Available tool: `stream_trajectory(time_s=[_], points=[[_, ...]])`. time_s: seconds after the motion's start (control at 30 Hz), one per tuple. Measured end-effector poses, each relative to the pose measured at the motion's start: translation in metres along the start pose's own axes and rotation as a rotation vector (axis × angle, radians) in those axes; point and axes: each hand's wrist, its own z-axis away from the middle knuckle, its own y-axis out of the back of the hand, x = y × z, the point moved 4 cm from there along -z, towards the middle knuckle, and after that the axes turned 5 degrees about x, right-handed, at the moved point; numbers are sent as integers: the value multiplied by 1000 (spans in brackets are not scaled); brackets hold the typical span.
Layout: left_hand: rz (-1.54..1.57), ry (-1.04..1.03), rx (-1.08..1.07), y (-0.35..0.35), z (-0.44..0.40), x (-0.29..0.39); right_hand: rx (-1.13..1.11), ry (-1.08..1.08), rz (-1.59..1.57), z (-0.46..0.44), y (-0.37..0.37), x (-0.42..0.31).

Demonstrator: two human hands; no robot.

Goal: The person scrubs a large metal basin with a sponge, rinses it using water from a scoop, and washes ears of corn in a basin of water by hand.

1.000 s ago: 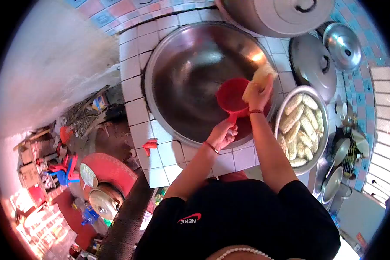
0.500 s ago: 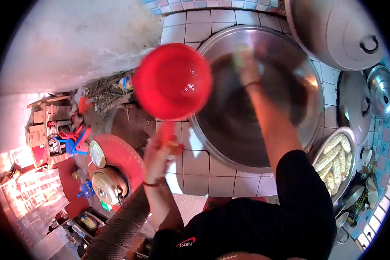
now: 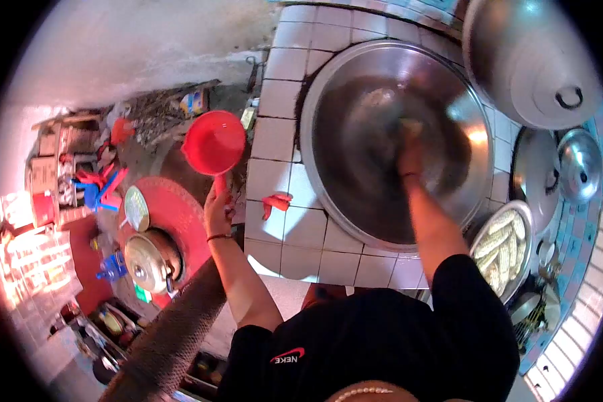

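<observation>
My left hand (image 3: 218, 213) is closed around the handle of a red plastic water dipper (image 3: 214, 142), held out to the left of the tiled stove top. The dipper's bowl faces up and no water can be made out in it. Inside the large metal wok (image 3: 345, 194), my right hand (image 3: 411, 159) presses a pale yellow-green sponge (image 3: 412, 126) near the middle of the bottom. That hand is blurred and its fingers are partly lost in the dark. A little dark liquid seems to lie in the wok.
A small red thing (image 3: 276, 203) lies on the white tiles (image 3: 268, 174). Corn cobs (image 3: 499, 251) fill a metal basin at the right. Large lids (image 3: 536, 174) stand behind it. A red round table (image 3: 181, 208) with a lidded pot (image 3: 147, 261) is at the left.
My left hand has carried the dipper left and away from the wok's edge. My right hand has moved the sponge from the wok's far side down toward its middle.
</observation>
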Motion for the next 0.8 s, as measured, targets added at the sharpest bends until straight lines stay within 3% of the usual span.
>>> stream_trajectory(time_s=[0.03, 0.1, 0.13, 0.17, 0.27, 0.4, 0.5, 0.6, 0.73, 0.8], points=[[8, 19, 38, -2, 4, -4, -7, -105, -163, 11, -9, -53], [6, 59, 2, -5, 9, -8, -85, 24, -547, 18, 12, -165], [7, 57, -15, -2, 9, -11, -83, -47, -743, 13, 38, -211], [11, 49, -32, 0, 8, -11, -81, -117, -942, 3, 66, -249], [76, 9, -136, 3, 6, -9, -155, -51, -1237, -26, 127, -322], [100, -3, -128, -1, 15, 0, -345, 208, -1322, -56, 192, -418], [197, -13, -166, -1, 29, 14, -249, 482, -1204, -75, 235, -469], [244, -4, -136, 1, 44, 27, -155, 624, -1393, -97, 287, -501], [339, 15, -199, 1, 42, 28, -626, 370, -2018, -95, 281, -514], [404, 30, -237, 1, 39, 27, -331, 483, -1386, -81, 189, -498]])
